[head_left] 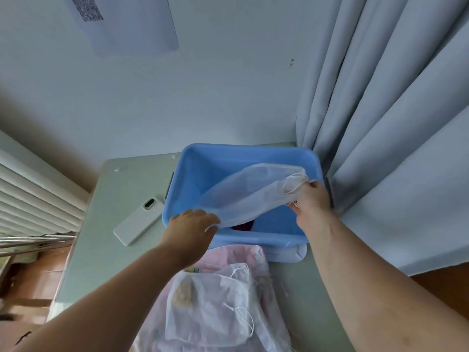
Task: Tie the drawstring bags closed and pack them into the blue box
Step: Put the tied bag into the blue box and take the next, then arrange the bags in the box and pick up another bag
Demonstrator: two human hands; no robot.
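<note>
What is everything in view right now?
table: one, grey-green, centre of view
curtain: one, grey-blue, right side
paper sheet: one, white, on the wall
blue box: one, blue, far side of the table, beside the curtain
held mesh bag: one, white, over the box, held at both ends
dark red item: one, inside the box, mostly hidden
pink bag: one, pink, on the table before the box
second mesh bag: one, white, atop the pink bag
phone: one, off-white, on the table left of the box
left grip: one, bare, holds the held bag's lower end
right grip: one, bare, pinches its drawstring end
</note>
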